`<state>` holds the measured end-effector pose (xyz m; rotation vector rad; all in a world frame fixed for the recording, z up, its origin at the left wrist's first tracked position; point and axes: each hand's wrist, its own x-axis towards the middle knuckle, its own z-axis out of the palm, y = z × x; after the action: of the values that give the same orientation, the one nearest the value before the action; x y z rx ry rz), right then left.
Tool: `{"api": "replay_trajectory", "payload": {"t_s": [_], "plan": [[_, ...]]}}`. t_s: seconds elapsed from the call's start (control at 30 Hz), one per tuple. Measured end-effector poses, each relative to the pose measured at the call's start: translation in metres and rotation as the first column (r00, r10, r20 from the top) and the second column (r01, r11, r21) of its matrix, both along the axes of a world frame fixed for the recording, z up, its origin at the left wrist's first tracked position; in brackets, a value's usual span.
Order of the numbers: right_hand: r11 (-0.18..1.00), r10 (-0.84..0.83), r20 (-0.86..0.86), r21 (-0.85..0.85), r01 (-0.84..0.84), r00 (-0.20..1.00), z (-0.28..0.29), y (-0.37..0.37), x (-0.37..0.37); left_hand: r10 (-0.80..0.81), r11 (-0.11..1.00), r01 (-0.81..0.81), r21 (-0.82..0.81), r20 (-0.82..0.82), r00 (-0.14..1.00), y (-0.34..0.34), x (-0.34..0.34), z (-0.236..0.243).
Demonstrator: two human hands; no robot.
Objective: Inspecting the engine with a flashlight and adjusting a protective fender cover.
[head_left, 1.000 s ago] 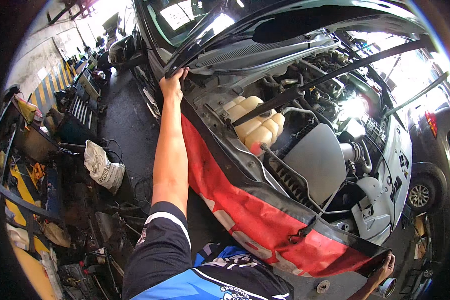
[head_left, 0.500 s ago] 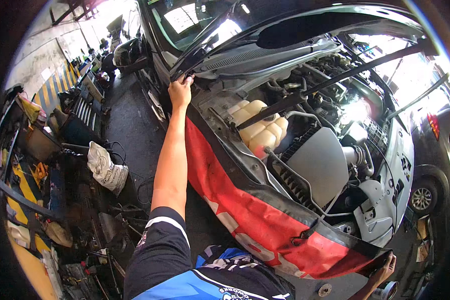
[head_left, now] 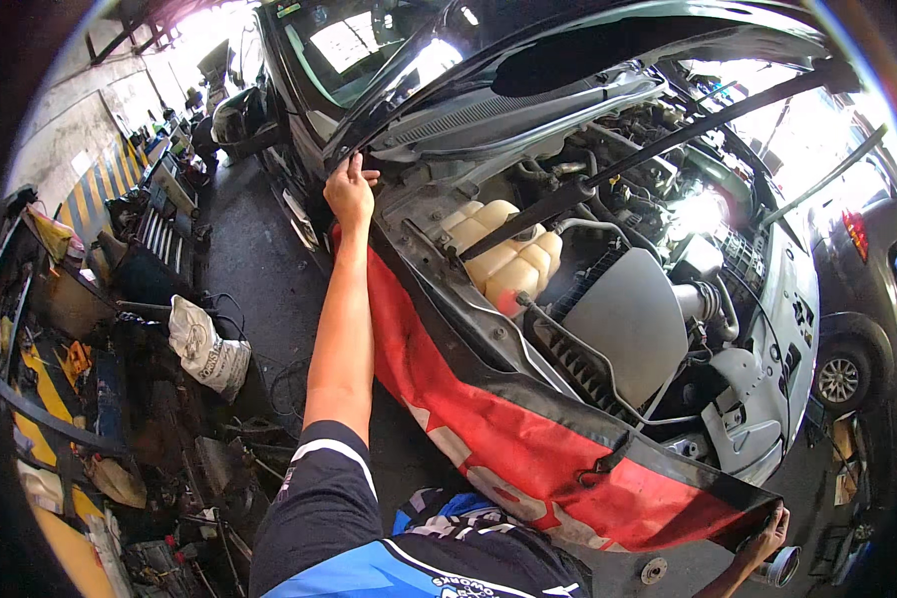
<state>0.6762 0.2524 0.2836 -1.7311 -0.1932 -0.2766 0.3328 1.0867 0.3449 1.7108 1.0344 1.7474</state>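
Observation:
A red fender cover (head_left: pixel 508 458) with a black border and pale lettering drapes over the near fender of a car whose hood is up. My left hand (head_left: pixel 351 194), arm stretched far forward, has its fingers bent at the cover's far end, beside the windshield corner; the fingertips are partly hidden. At lower right, my right hand (head_left: pixel 764 538) pinches the cover's near corner by the front of the car. A dark hook or strap (head_left: pixel 603 460) lies on the cover's face. Just inside the fender sit a yellowed plastic reservoir (head_left: pixel 503 249) and a grey air filter box (head_left: pixel 628 319).
A hood strut (head_left: pixel 658 149) slants across the engine bay beneath the raised black hood (head_left: pixel 608 50). To the left, a white sack (head_left: pixel 206 344) stands among tools and parts. Another vehicle's wheel (head_left: pixel 839 379) shows at right. A round metal part (head_left: pixel 782 566) is beside my right hand.
My left hand has shifted slightly left and its fingers have loosened a little. My right hand stays at the cover's near corner. The view has shifted slightly.

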Motion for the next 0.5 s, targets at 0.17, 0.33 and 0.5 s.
{"api": "replay_trajectory", "payload": {"t_s": [0.17, 0.33, 0.5], "plan": [[0.999, 0.023, -0.002, -0.045, -0.023, 1.0, -0.001, 0.006, 0.002, 0.308, 0.95, -0.274, 0.147, -0.309, 0.9, 0.033, -0.002, -0.004], [0.995, -0.004, 0.035, -0.1, 0.008, 0.999, 0.003, 0.006, -0.001, 0.641, 0.758, -0.514, 0.401, -0.316, 0.699, 0.046, 0.003, -0.002], [1.0, 0.023, 0.0, 0.02, -0.023, 1.0, 0.008, 0.009, -0.012, 0.639, 0.765, -0.509, 0.394, -0.374, 0.672, 0.044, 0.008, 0.001]]}}
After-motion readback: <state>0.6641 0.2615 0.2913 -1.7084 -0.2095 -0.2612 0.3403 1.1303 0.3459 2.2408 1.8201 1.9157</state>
